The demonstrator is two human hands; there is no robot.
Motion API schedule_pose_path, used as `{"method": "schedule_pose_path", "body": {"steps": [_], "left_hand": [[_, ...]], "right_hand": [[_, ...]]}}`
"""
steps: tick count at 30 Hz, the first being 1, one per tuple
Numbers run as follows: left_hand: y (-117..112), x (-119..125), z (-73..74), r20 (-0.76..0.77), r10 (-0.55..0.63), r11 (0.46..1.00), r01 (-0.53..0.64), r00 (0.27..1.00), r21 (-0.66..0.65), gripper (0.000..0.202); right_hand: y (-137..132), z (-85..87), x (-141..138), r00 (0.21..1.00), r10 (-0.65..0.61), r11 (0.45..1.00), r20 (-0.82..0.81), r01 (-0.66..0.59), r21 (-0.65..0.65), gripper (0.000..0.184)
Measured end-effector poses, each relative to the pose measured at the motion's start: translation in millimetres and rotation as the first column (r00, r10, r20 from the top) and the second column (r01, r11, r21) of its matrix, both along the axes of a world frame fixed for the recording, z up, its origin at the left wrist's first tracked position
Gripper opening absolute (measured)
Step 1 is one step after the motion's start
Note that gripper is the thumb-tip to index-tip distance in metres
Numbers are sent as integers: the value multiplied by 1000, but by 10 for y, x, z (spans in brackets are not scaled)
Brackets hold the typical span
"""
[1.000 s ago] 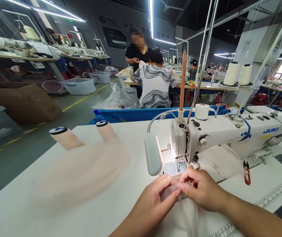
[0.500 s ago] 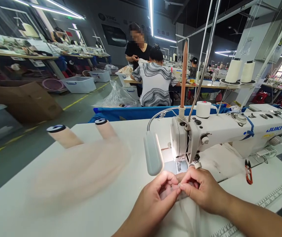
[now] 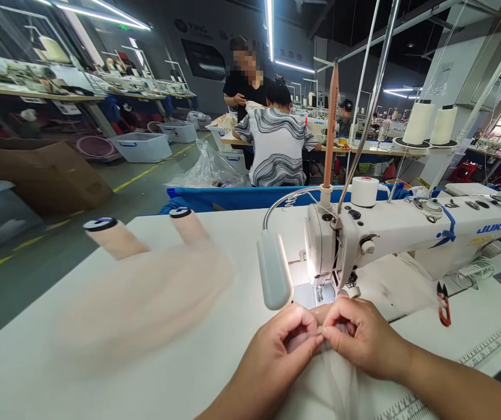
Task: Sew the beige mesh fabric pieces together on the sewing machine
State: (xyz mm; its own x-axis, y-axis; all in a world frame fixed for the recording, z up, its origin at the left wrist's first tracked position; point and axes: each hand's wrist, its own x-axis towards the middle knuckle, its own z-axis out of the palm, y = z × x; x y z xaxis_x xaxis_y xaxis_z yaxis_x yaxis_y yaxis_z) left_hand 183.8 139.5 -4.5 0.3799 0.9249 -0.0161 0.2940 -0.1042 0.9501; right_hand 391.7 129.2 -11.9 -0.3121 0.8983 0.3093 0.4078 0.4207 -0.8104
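My left hand [image 3: 283,344] and my right hand [image 3: 359,332] meet just in front of the sewing machine [image 3: 412,227]. Both are closed, pinching the edge of a thin, sheer pale fabric [image 3: 336,373] between thumbs and fingers. Its lower part hangs down toward me over the table's front. The presser foot [image 3: 319,291] is a short way beyond my fingertips, and the fabric edge between my hands is mostly hidden by them. A grey lamp head [image 3: 273,271] on a bent metal neck lights the needle area from the left.
Left on the white table [image 3: 215,373] lie a blurred pile of sheer beige fabric [image 3: 145,309] and two thread cones [image 3: 117,238]. Red-handled thread snips [image 3: 444,304] and a printed ruler [image 3: 491,344] are at right. Two people [image 3: 279,137] work beyond a blue cloth [image 3: 233,199].
My hands stay almost in place, still pinching the fabric, with only a slight shift of the fingers. The view has moved slightly. The standing person's hands have lowered a little.
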Motion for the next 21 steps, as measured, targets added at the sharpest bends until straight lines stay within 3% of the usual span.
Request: {"method": "schedule_pose_path", "body": {"steps": [6,16,21], "left_hand": [[13,-5,-23,-19,7,1000,-7,1000,-15,27],[5,34,63,3,-13,999,13,1000,-32,28],[16,0,70,-65,0,999,3,998,44,32]], "right_hand": [[-4,14,-25,1000,9,1000,4,-9,-3,8],[-15,32,-36,999,-10,1000,51,9,20,8],[-14,5,-43,998,-29,1000,48,28,4,9]]}}
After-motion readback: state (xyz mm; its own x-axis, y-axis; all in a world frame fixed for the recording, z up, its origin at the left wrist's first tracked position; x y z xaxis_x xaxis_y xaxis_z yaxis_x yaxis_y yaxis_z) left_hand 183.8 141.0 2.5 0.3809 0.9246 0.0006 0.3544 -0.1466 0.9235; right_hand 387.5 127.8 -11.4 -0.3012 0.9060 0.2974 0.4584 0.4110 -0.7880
